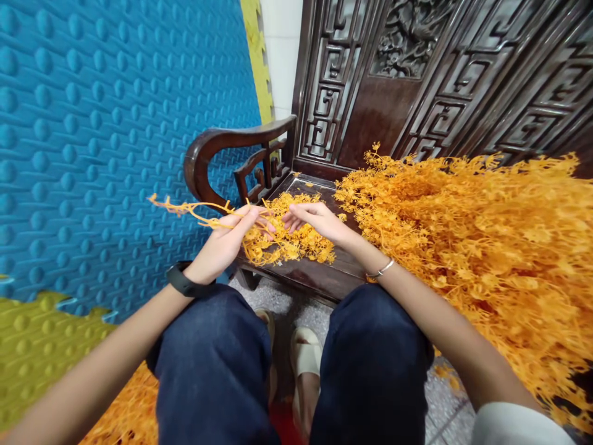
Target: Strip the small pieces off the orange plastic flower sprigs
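Left hand [234, 232]: grip closed on thin orange stems [185, 208], which run out to about 10 o'clock of it. Right hand [319, 219] sits at 3 o'clock of the left, fingers half curled, narrow gap to the thumb, nothing visible in it; can't tell if its fingertips touch the small sprig heap [301, 244] behind.

Risks, my judgement: the heap lies near the front edge of the desk [347, 262], so a low wrist sweep could knock pieces off toward 6 o'clock, onto the floor. Stem tip sticks out to the left near the armrest [204, 142] at 11 o'clock; a swing that way could catch on the wood. Branches look thin, so a hard tug might snap one in the wrong place. Right forearm runs close to the big pile [486, 228] at 3 o'clock; the bracelet [382, 269] could snag and drag sprays along. Loose pieces could also tangle with the held bundle, since all share one colour.

Looks: held stems pale orange, slender, forked, mostly bare, short stubs along the sides. Heap is deeper yellow-orange, frilly, small flower-like tufts. Can't tell if the stems join the heap under the left fingers.
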`<state>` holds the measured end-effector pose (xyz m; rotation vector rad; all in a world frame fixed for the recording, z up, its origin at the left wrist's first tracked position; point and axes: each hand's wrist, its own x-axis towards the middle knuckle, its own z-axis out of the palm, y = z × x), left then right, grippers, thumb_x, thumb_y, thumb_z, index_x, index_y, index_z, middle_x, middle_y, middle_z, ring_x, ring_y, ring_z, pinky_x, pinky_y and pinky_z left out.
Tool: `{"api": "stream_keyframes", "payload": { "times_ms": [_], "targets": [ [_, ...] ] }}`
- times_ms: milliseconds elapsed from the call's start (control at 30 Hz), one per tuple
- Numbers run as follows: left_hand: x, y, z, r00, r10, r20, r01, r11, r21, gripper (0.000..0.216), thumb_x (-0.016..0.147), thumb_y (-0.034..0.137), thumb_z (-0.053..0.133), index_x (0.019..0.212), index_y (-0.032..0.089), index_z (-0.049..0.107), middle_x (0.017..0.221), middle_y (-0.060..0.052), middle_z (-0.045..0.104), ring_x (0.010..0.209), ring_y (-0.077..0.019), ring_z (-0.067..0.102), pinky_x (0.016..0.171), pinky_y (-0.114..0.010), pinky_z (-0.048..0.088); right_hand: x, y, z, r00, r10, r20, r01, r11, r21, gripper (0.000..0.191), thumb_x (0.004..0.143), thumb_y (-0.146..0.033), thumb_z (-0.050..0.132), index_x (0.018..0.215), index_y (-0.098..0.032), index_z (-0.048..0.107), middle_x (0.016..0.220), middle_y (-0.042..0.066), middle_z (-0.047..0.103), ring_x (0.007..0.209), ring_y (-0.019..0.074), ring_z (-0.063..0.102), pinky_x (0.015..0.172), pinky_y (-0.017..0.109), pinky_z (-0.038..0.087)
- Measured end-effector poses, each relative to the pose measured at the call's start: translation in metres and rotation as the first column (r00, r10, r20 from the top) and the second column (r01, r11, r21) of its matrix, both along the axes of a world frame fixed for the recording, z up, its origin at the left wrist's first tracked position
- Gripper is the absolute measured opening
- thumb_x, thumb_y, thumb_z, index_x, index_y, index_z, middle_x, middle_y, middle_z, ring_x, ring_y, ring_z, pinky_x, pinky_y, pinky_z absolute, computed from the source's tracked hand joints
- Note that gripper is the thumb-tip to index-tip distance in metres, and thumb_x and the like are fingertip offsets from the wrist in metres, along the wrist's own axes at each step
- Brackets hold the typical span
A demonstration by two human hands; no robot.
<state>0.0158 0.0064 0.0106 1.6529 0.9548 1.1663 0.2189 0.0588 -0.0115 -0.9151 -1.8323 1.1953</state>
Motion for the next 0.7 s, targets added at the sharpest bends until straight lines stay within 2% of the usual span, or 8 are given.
{"api": "stream_keyframes", "payload": {
  "times_ms": [67,167,267,333,400,467,567,700],
  "targets": [
    [0.0,0.0,0.0,1.0,0.028,0.006,-0.028,1.0,0.006,0.038,0.088,0.045,0.046,0.107,0.018,0.064,0.092,-0.005,0.071,0.094,-0.0209,0.063,0.088,-0.033,0.046,-0.006,-0.017,0.01,0.994,0.103,0.025,-0.103,0.995,-0.013,0.047,0.082,-0.057,0.046,0.076,-0.014,0.064,0.073,0.005,0.066,0.065,0.012,0.061,0.066,0.029,0.047],
    [0.0,0.0,0.0,0.999,0.031,0.004,-0.031,0.999,0.018,0.044,0.089,0.048,0.042,0.117,0.019,0.059,0.104,-0.006,0.069,0.1,-0.022,0.061,0.092,-0.035,0.044,-0.015,-0.036,0.022,0.997,-0.044,0.068,0.028,0.975,0.22,0.035,0.078,-0.049,0.059,0.069,-0.015,0.06,0.067,0.001,0.06,0.064,0.0104,0.054,0.064,0.027,0.043],
    [0.0,-0.001,0.0,1.0,-0.004,-0.001,0.004,1.0,-0.004,0.049,0.089,0.05,0.04,0.127,0.021,0.052,0.112,-0.006,0.067,0.109,-0.0232,0.057,0.099,-0.038,0.039,-0.024,-0.048,0.03,0.97,-0.237,-0.045,0.225,0.822,0.522,0.029,0.08,-0.038,0.061,0.064,-0.016,0.052,0.067,-0.001,0.053,0.066,0.0103,0.049,0.066,0.027,0.04],
    [0.0,-0.002,0.001,1.0,-0.031,-0.003,0.031,0.999,-0.032,0.052,0.089,0.049,0.04,0.133,0.022,0.046,0.124,-0.007,0.061,0.118,-0.0239,0.051,0.102,-0.039,0.036,-0.029,-0.053,0.032,0.979,-0.201,-0.026,0.171,0.753,0.636,0.022,0.08,-0.036,0.061,0.071,-0.017,0.053,0.073,0.0,0.053,0.071,0.0115,0.049,0.069,0.028,0.041],
    [0.002,-0.005,0.003,0.998,-0.06,0.019,0.062,0.996,-0.068,0.051,0.089,0.048,0.042,0.134,0.024,0.044,0.138,-0.005,0.049,0.127,-0.0237,0.043,0.103,-0.036,0.037,-0.035,-0.056,0.031,0.988,-0.127,0.09,0.033,0.735,0.677,0.018,0.08,-0.036,0.062,0.085,-0.019,0.057,0.08,0.001,0.055,0.076,0.0131,0.051,0.072,0.028,0.043],
    [0.004,-0.007,0.006,0.993,-0.085,0.077,0.093,0.989,-0.113,0.048,0.089,0.045,0.043,0.132,0.025,0.047,0.144,-0.003,0.041,0.131,-0.0228,0.038,0.1,-0.033,0.04,-0.038,-0.056,0.028,0.985,-0.109,0.134,-0.011,0.732,0.681,0.019,0.081,-0.033,0.062,0.094,-0.02,0.058,0.083,0.002,0.054,0.077,0.0138,0.052,0.072,0.028,0.044],
    [0.007,-0.009,0.009,0.978,-0.114,0.172,0.142,0.977,-0.16,0.044,0.088,0.044,0.046,0.126,0.025,0.053,0.137,-0.004,0.05,0.124,-0.0219,0.045,0.096,-0.031,0.044,-0.04,-0.056,0.027,0.991,-0.117,0.062,0.051,0.768,0.639,0.01,0.081,-0.028,0.06,0.087,-0.021,0.057,0.078,0.0,0.052,0.071,0.0123,0.05,0.067,0.027,0.044],
    [0.006,-0.006,0.008,0.977,-0.109,0.183,0.14,0.976,-0.167,0.041,0.085,0.047,0.051,0.114,0.021,0.062,0.116,-0.007,0.064,0.104,-0.02,0.059,0.089,-0.03,0.047,-0.036,-0.055,0.031,0.997,-0.025,-0.079,0.055,0.908,0.416,0.017,0.078,-0.03,0.064,0.076,-0.02,0.05,0.072,-0.003,0.051,0.064,0.0089,0.049,0.061,0.024,0.043]
  ]
}}
